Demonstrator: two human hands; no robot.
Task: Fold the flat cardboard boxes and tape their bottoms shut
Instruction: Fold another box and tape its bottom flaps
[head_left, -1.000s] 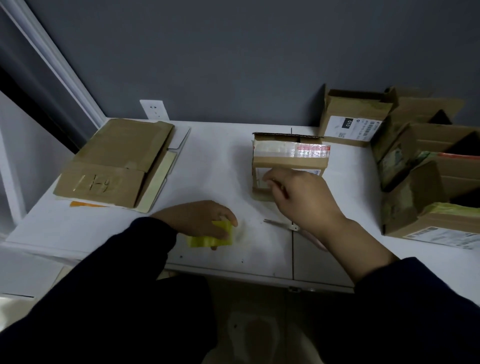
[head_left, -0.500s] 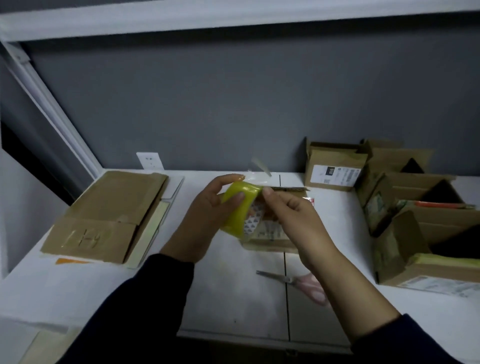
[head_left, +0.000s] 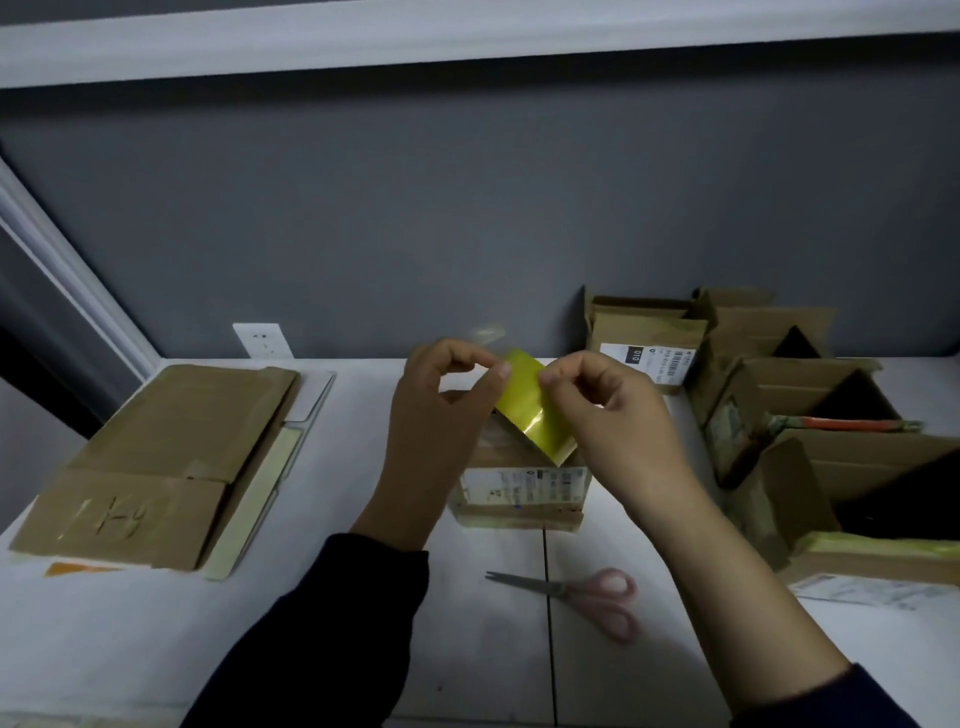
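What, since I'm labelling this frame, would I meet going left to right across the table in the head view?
Flat cardboard stack → left hand → yellow tape roll → right hand → pile of folded boxes.

A second ago the left hand (head_left: 441, 415) lay on the table (head_left: 322, 493) over the yellow tape roll (head_left: 535, 405), while the right hand (head_left: 613, 415) touched the front of the small box (head_left: 519, 488). Both hands are now lifted clear of the table and held in front of the box with the roll between them. Half a second ago the left hand wrapped the roll; now each hand only pinches one side of it. The view has tipped up, showing more wall (head_left: 467, 208).
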